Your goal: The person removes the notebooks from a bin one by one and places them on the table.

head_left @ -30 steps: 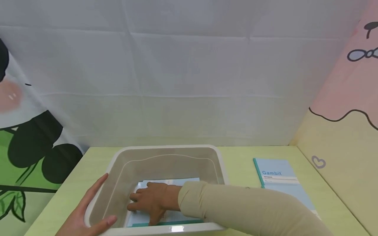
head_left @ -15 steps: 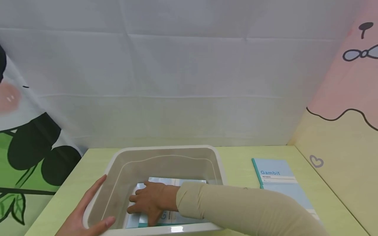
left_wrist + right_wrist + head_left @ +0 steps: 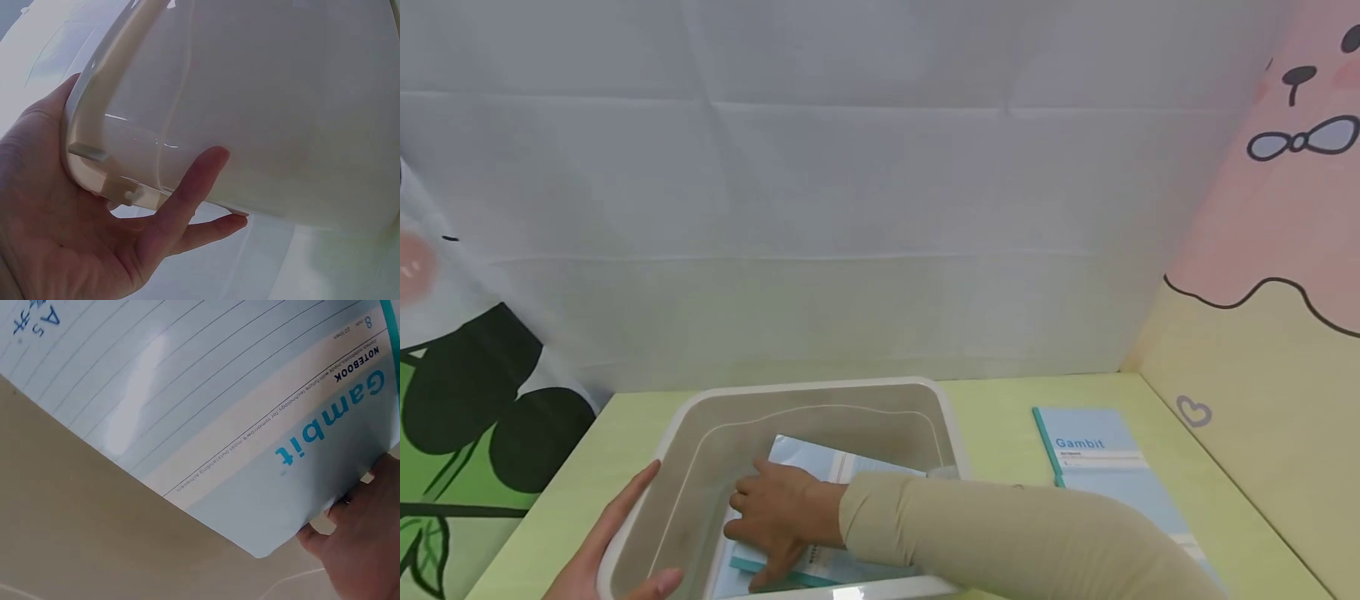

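A light-blue "Gambit" notebook (image 3: 250, 434) with a teal spine lies askew inside the beige plastic bin (image 3: 850, 396). My right hand (image 3: 778, 508) grips it at its left end, with fingertips past the edge and the thumb near the spine. In the right wrist view, the fingers (image 3: 325, 532) curl over the end by the title. Another blue notebook (image 3: 727, 577) shows below it at the bin's front left. On the bin's left front corner, my left hand (image 3: 610, 542) grips the rim, thumb inside and fingers along the outer wall. My right forearm hides part of the bin.
Two more blue notebooks, a far one (image 3: 1090, 429) and a nearer one (image 3: 1123, 500), overlap on the yellow table (image 3: 1000, 417) right of the bin. A white cloth (image 3: 850, 208) hangs behind, and a cartoon-printed panel (image 3: 1247, 350) stands at the right.
The gripped notebook has shifted right off the one below, then turned so its far-left corner rises and its spine slants. The left hand stays on the rim; the view has shifted slightly.
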`<state>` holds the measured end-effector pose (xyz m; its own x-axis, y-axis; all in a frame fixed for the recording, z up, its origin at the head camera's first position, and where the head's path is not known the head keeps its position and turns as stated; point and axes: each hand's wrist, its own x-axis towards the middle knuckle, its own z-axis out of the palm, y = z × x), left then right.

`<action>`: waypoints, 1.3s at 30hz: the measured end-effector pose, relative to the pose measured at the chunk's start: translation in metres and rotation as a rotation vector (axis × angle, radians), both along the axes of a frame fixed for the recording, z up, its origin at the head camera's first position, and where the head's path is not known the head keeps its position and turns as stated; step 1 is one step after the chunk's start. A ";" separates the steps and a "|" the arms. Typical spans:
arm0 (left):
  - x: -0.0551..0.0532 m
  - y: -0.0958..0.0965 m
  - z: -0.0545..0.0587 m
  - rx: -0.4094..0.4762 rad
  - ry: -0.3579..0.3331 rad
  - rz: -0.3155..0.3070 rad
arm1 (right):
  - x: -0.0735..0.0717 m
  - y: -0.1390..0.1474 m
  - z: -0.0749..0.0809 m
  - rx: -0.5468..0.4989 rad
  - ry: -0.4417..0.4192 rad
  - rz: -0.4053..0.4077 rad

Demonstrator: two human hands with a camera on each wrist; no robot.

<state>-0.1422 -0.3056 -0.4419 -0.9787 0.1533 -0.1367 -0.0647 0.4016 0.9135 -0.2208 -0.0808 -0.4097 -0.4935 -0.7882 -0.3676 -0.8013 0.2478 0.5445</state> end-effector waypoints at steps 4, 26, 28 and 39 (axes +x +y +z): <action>0.001 0.001 -0.001 -0.012 0.038 0.004 | 0.002 0.001 0.001 -0.007 0.079 0.021; 0.004 0.004 0.007 -0.063 -0.001 0.022 | -0.014 0.008 0.046 -0.429 0.173 -0.018; 0.004 0.004 0.008 -0.062 -0.008 0.021 | -0.016 0.010 0.052 -0.461 0.145 -0.046; 0.004 0.007 0.018 -0.094 -0.079 0.028 | -0.029 0.021 0.075 -0.673 0.127 -0.151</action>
<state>-0.1382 -0.2988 -0.4243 -0.9679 0.1092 -0.2263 -0.1475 0.4820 0.8636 -0.2496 -0.0601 -0.3344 -0.6226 -0.7434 0.2445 -0.6716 0.6679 0.3206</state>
